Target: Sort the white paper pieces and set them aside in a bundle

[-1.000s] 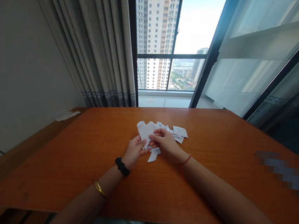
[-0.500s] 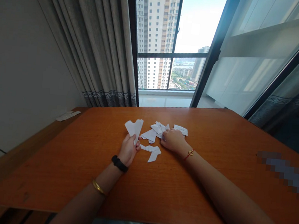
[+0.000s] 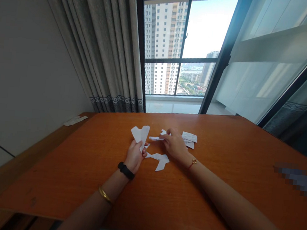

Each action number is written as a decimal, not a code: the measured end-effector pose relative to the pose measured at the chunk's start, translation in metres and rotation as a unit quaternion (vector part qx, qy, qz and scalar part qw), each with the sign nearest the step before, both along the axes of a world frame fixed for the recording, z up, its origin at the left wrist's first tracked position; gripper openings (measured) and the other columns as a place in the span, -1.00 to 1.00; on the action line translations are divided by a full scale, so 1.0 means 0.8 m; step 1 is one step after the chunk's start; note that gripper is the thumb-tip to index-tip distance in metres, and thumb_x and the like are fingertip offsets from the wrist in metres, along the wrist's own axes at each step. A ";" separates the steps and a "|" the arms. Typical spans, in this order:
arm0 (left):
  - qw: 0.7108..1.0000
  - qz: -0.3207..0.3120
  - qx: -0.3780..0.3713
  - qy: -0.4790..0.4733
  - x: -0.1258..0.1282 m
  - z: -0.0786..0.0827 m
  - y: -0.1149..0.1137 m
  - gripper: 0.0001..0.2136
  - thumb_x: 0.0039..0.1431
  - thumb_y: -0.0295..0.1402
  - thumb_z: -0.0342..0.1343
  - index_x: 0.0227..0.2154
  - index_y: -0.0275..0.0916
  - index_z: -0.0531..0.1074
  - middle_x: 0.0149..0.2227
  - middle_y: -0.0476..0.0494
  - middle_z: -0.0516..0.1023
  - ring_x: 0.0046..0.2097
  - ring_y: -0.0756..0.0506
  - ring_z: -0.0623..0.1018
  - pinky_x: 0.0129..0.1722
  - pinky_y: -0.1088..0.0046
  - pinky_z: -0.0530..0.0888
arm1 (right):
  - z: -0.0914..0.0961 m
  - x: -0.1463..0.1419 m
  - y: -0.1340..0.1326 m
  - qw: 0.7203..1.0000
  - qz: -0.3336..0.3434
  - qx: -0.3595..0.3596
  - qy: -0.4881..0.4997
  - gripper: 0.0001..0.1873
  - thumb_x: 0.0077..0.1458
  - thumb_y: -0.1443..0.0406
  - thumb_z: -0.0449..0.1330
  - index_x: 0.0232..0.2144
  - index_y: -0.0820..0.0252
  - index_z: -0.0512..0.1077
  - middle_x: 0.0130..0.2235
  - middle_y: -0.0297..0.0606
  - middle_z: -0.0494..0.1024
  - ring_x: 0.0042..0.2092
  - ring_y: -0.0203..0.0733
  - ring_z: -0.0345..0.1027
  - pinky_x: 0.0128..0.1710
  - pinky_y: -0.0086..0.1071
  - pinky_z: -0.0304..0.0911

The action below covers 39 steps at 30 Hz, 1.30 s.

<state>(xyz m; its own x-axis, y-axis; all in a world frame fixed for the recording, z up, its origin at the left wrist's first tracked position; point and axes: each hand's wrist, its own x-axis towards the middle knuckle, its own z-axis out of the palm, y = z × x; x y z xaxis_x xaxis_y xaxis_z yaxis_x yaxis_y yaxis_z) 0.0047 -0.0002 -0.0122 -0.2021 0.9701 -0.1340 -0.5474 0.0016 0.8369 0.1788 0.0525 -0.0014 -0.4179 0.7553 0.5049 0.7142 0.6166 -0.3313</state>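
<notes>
Since half a second earlier, the right hand [image 3: 176,143] had drawn slightly toward the left hand [image 3: 134,156], and a thin white paper piece [image 3: 155,138], seen almost edge-on, now showed at its fingertips. Flat white pieces that had lain in the gap between the hands no longer showed there. Right thumb and fingers were closed narrowly, pinching that piece by one end, while its free end pointed toward the left hand, near the other paper but apart from it. Left thumb and fingers were closed tightly on the pinched lower end of a fan-shaped white paper [image 3: 141,132], whose two broad lobes spread up toward the far edge of the wooden table [image 3: 161,202]. Both hands worked around the middle of the surface, well back from its near edge. Just to the right of the left fingertips lay a bent white paper strip [image 3: 162,161], one leg of it angled toward the near edge. Beyond the right hand, on the side toward the right edge, several flat folded papers [image 3: 190,137] overlapped, some bearing dark lines; the hand hid part of that group. A black wristband [image 3: 125,170] and a gold bangle [image 3: 105,195] circled the left arm, and a thin red bracelet [image 3: 193,163] the right wrist.
</notes>
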 end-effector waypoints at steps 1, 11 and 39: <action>1.000 -0.005 0.003 0.001 0.000 0.001 -0.001 -0.88 0.05 -0.47 0.04 -0.36 -0.22 0.20 -0.47 0.01 0.39 -0.61 0.13 0.23 -0.64 0.65 0.12 | 0.007 0.003 0.001 0.995 0.007 -0.035 0.090 -0.75 0.17 0.28 0.03 -0.29 0.18 0.51 -0.22 -0.14 0.46 -0.17 -0.10 0.27 -0.14 -0.26 0.17; 0.937 -0.340 -0.080 0.016 -0.005 0.017 -0.014 -0.77 0.13 -0.18 0.01 -0.32 -0.26 0.31 -0.50 -0.05 0.38 -0.67 0.15 0.12 -0.68 0.66 -0.04 | 0.074 0.030 -0.015 0.881 0.277 -0.295 0.245 -0.94 -0.14 0.33 0.16 -0.53 0.20 0.43 -0.30 -0.25 0.41 -0.21 -0.18 0.30 -0.21 -0.34 0.22; 0.966 -0.234 0.027 0.107 0.005 0.008 -0.015 -0.66 0.13 -0.05 0.06 -0.29 -0.27 0.32 -0.50 -0.09 0.48 -0.67 0.13 0.17 -0.67 0.61 0.07 | 0.048 0.020 -0.008 0.986 0.030 -0.062 0.154 -0.83 0.01 0.23 0.23 -0.34 0.19 0.49 -0.39 -0.31 0.43 -0.38 -0.27 0.23 -0.36 -0.39 0.13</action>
<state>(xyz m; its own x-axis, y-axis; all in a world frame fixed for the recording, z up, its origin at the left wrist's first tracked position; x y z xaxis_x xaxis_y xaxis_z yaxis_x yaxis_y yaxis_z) 0.0088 -0.0120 -0.0058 0.2421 0.9666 -0.0841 -0.3116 0.1595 0.9367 0.1947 0.0463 0.0371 -0.3061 0.7978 0.5194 0.5313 0.5959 -0.6023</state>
